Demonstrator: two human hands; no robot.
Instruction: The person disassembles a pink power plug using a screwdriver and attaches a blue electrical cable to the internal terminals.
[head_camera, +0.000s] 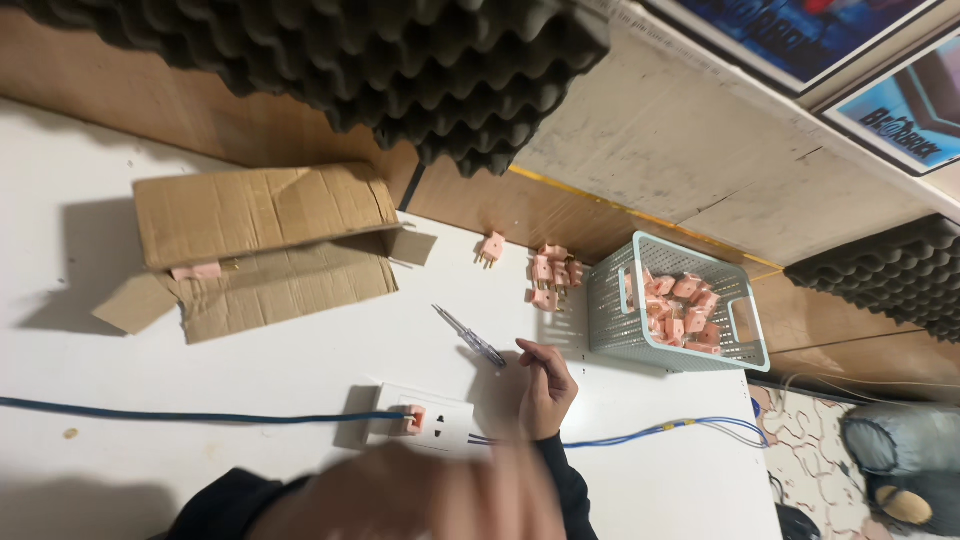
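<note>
Down at the bottom edge of the frame, the left hand (440, 495) is sweeping through so fast it's just a blur, so I honestly can't tell if it's open or closed or carrying anything. Right above it on the tabletop (300, 370) a white socket plate (425, 422) is lying flat, with a pink plug (413, 420) sitting in its left side and a blue cable (180, 414) trailing off to the left.

The right hand (545, 385) is resting just beside the plate's right edge, fingers loosely curled, and it's looking empty to me. The tester screwdriver (468, 335) is lying just up-left of those fingertips, its tip end nearly touching them and its long axis running diagonally away toward the upper left. So the right hand is clearly the nearer one to it.

Further back, a small cluster of pink plugs (552, 275) is standing on the tabletop, with a lone plug (490, 248) left of it and a pale mesh basket (610, 300) holding more off to the right. An opened cardboard box (260, 245) is sitting well apart on the far left.
</note>
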